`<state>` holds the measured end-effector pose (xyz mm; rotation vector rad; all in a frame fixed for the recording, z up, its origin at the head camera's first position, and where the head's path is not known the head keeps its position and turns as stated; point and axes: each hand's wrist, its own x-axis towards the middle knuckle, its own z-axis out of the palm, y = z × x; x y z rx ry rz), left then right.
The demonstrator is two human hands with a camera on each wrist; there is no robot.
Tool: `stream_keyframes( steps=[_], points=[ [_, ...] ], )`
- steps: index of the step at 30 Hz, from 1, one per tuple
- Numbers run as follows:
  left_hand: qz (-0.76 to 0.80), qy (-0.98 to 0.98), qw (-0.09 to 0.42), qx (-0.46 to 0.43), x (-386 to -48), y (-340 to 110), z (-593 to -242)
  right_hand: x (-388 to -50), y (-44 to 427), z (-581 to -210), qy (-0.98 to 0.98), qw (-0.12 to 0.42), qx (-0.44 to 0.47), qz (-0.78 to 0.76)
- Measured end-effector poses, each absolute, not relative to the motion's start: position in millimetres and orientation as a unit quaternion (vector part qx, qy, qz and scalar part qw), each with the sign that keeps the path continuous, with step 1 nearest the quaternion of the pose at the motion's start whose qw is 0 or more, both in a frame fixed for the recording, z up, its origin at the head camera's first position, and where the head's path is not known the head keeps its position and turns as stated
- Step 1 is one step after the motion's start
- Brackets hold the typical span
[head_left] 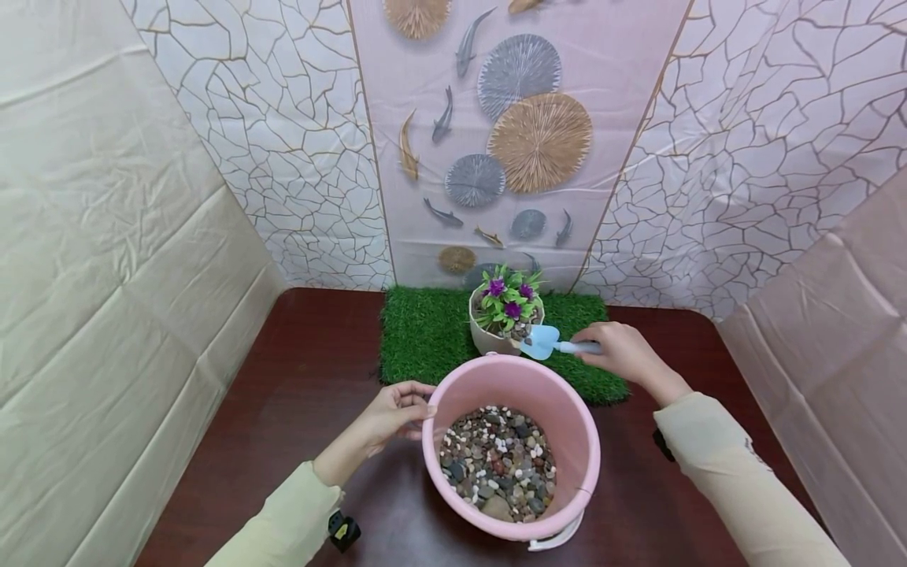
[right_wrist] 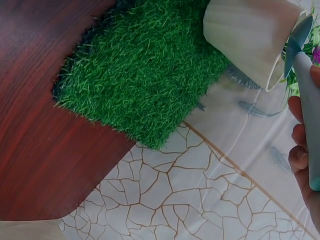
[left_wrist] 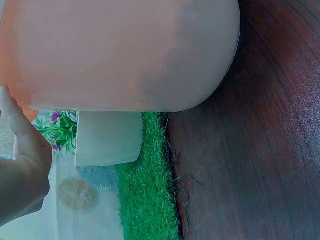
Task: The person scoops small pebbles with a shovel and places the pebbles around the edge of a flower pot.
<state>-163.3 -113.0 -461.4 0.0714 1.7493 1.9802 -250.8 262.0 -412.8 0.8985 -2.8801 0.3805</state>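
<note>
My right hand [head_left: 620, 354] grips the grey handle of a small light-blue hand trowel [head_left: 541, 342]. The trowel's blade is at the rim of a white flowerpot [head_left: 486, 339], and pebbles [head_left: 523, 329] lie around its tip. Purple flowers [head_left: 512, 309] with green leaves stand in the pot. With its thumb at the rim, my left hand [head_left: 393, 413] holds the left side of a pink bucket [head_left: 579, 441]. Mixed stones [head_left: 496, 465] cover the bucket's bottom. In the right wrist view the fingers [right_wrist: 300, 157] wrap the handle, while the blade's load is hidden.
The pot stands on a green artificial grass mat [head_left: 425, 335], behind the bucket on a dark red-brown table [head_left: 305, 378]. Patterned cloth [head_left: 305, 157] hangs at the back, and plain cloth walls flank the table. The bucket's white handle [head_left: 560, 537] hangs at its front.
</note>
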Motion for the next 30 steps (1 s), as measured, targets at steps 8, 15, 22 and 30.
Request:
stream_keyframes(
  steps=[8,15,22,30],
  points=[
    [0.724,0.645,0.244,0.023,-164,-112,-461,-256,255,-414,-0.946,0.045,0.297,0.121],
    [0.724,0.645,0.245,0.021,-163,-112,-461,-261,246,-414,-0.945,0.053,0.301,0.116],
    [0.726,0.643,0.241,0.023,-163,-112,-460,-263,237,-413,-0.944,0.063,0.308,0.102],
    [0.725,0.644,0.241,0.028,-162,-112,-461,-268,225,-410,-0.947,0.056,0.306,0.080]
  ],
)
